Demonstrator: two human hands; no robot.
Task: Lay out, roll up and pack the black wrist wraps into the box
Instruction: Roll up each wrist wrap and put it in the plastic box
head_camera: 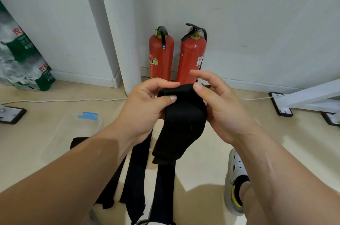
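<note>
Step in hand: rolling. Wrap (184, 123) is held up off the floor between both hands. Left hand (145, 107) pinches the top end, thumb over curled fingers. Right hand (220, 107) curls round the far edge, thumb pressing on top and index finger lifted. The tail hangs loose and unrolled.

Next: wind the tail in tight, clamp the roll so it doesn't spring open, then carry it left to the box (95, 121) on the floor. Can't tell if its lid is on.

Other wraps (136, 178) lie flat below. Extinguishers (161, 57), cable (64, 100) and shoe (235, 178) are well off the path.
</note>
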